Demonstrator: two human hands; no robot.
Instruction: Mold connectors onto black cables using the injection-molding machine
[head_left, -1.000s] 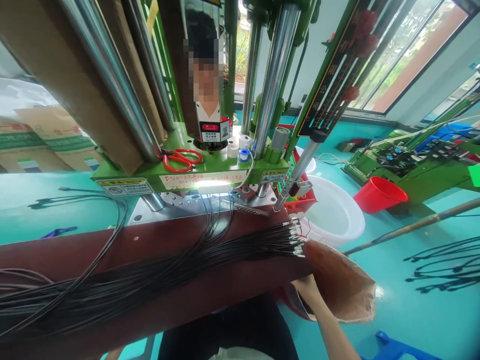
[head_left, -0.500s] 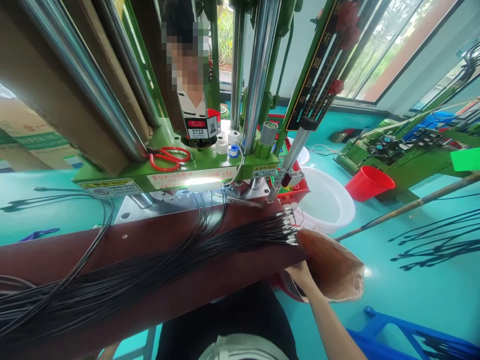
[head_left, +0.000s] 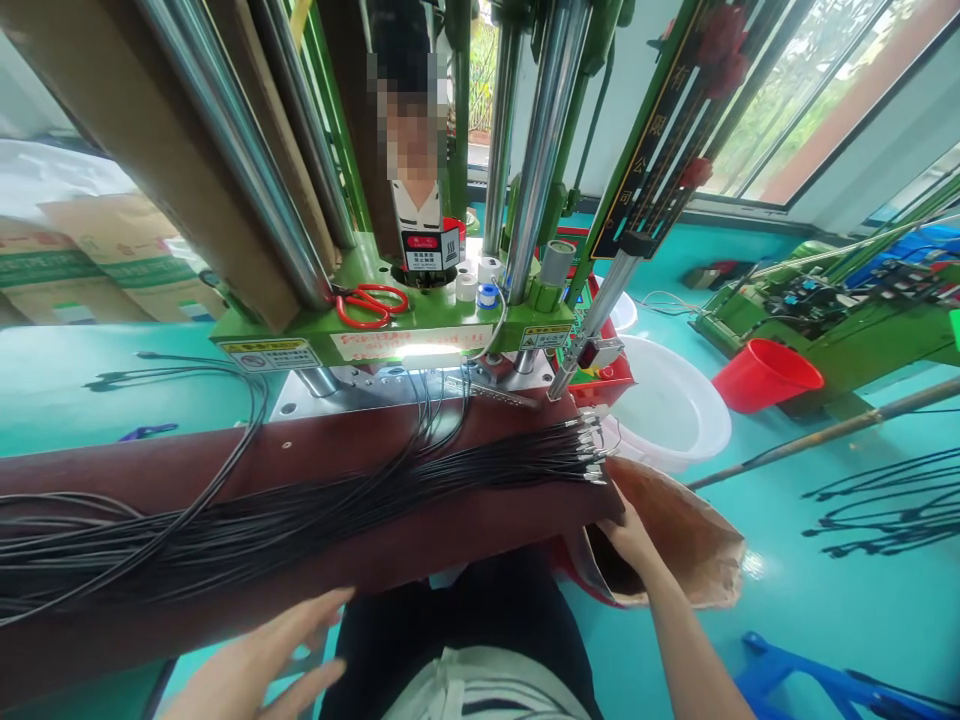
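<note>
My left hand (head_left: 270, 660) hangs in front of the near edge of a long dark-red board (head_left: 480, 520), empty, with its fingers apart. At the board's right end, my right hand (head_left: 634, 535) is against the corner, beside an open brown paper bag (head_left: 690, 530). Its fingers are mostly hidden, so I cannot tell whether they grip anything. A thick bundle of black cables (head_left: 360, 505) lies along the board, its metal-tipped ends (head_left: 592, 450) gathered near my right hand. Several other cables (head_left: 427, 405) run from under the green press (head_left: 300, 345) onto the board.
Red-handled scissors (head_left: 371, 305) and small tape rolls (head_left: 487, 295) lie on the press ledge. To the right are a white tub (head_left: 667, 400), a red bucket (head_left: 765, 375) and a blue stool (head_left: 810, 680). A person (head_left: 418, 200) is visible behind the press.
My left hand has come up from below the board into view, fingers spread. My right hand stays at the board's right corner. The whole view has shifted slightly.
</note>
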